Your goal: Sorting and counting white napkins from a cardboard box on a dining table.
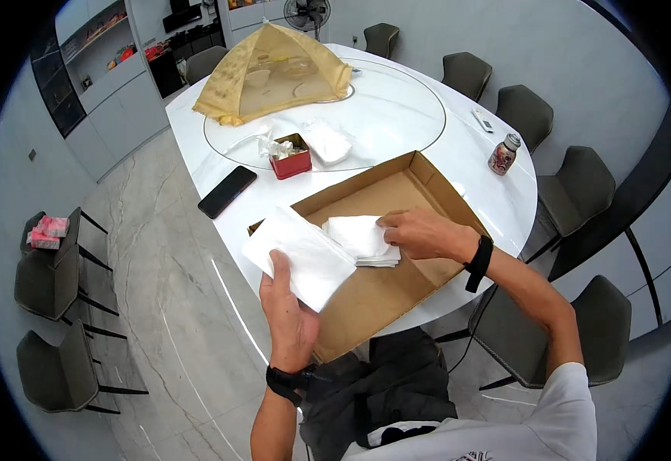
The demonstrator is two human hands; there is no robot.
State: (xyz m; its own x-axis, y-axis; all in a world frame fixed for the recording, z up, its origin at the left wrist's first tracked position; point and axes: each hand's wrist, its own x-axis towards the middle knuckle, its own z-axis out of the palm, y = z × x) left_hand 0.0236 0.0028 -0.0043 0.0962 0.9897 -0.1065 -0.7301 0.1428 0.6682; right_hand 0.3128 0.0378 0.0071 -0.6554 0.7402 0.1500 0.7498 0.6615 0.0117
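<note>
My left hand (289,311) holds a stack of folded white paper napkins (306,259), thumb on top, over the left side of a shallow brown cardboard box (364,317). Inside the box lies a second, smaller-looking pile of white napkins (358,236), partly overlapped by the held stack. At the right edge of that pile, my right hand (422,233) pinches the top napkin between thumb and fingers. The fingertips under the left-hand stack are hidden. The near edge of the box juts past the table towards my lap.
On the white table (485,196) are a black phone (227,192), a red tin (291,164), a white plastic packet (328,142), a yellow mesh food cover (277,75), a patterned bottle (504,154) and a remote control (482,120). A chair (519,328) stands close on my right.
</note>
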